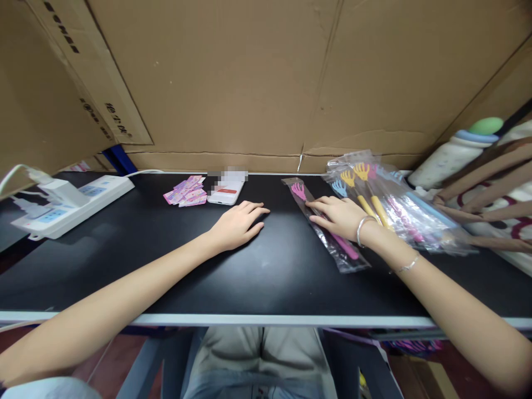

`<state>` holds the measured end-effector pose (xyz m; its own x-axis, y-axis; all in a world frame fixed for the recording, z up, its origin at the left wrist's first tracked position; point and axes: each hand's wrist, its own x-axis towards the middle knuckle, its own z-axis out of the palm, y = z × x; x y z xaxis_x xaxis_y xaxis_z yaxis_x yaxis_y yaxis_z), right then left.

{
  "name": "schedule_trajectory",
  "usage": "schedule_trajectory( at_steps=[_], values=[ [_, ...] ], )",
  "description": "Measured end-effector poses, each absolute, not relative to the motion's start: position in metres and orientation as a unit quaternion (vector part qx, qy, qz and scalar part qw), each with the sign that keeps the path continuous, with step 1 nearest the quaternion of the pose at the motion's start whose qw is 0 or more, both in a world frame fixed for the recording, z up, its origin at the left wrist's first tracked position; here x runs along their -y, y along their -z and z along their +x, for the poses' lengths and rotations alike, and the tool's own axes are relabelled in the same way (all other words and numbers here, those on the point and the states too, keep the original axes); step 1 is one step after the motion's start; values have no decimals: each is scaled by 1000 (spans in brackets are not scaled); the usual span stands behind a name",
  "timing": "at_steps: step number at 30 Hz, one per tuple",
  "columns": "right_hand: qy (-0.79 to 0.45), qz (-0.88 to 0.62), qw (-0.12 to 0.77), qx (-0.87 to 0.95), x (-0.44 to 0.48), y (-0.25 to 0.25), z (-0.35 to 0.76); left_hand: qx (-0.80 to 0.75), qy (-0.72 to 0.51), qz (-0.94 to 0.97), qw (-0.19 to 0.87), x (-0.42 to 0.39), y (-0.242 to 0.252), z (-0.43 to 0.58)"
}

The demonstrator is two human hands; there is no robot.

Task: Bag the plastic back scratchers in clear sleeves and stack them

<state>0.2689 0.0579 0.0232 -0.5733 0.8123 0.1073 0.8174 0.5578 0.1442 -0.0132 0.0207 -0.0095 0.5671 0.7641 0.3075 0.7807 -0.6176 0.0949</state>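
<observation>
My left hand [238, 224] lies on the black tabletop with its fingers stretched out and nothing in it. Just behind it is a white phone [228, 191], partly blurred out. My right hand [338, 216] rests over a pink back scratcher [298, 192] in a clear plastic sleeve, its fingers extended across the handle. Part of the handle is hidden beneath the hand. To the right lies a pile of bagged back scratchers [376, 208] in yellow, blue and pink, with my right forearm in front of some of them.
Pink and purple cards [187, 192] are heaped left of the phone. A white power strip [78, 205] with plugs sits at the left. A white bottle [451, 158] and a bag with brown straps [490, 188] stand at the right. Cardboard walls [249, 77] enclose the table.
</observation>
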Motion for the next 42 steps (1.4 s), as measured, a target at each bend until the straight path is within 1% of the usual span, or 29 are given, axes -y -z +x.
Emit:
schedule_trajectory(
  at_steps=[5, 10, 13, 17, 23, 26, 29, 33, 39, 42],
  values=[
    [26, -432, 49, 900, -46, -22, 254, 437, 163, -884, 22, -21, 10, -13],
    [-23, -370, 133, 919, -37, -11, 238, 419, 185, -889, 12, -19, 4, -11],
    [-24, -380, 170, 909, -37, -5, 234, 394, 200, -897, 7, -17, 0, -10],
    [6, -445, 179, 877, -43, -1, 238, 389, 192, -901, 8, -16, 0, -9],
    [-5, -473, 195, 859, -46, -2, 241, 376, 178, -909, 3, -19, 3, -10],
    [-41, -449, 219, 865, -45, -4, 240, 376, 170, -911, 2, -19, 3, -10],
    [-122, -409, 258, 867, -44, -5, 238, 380, 161, -911, -13, -18, 2, -10],
    [-207, -395, 284, 849, -40, -5, 236, 384, 155, -909, -49, -16, 0, -11],
    [-213, -351, 311, 857, -33, -6, 232, 332, 153, -924, -108, -14, 2, -11],
    [-180, -311, 290, 887, -30, -4, 229, 306, 151, -935, -100, -15, 5, -11]
  ],
)
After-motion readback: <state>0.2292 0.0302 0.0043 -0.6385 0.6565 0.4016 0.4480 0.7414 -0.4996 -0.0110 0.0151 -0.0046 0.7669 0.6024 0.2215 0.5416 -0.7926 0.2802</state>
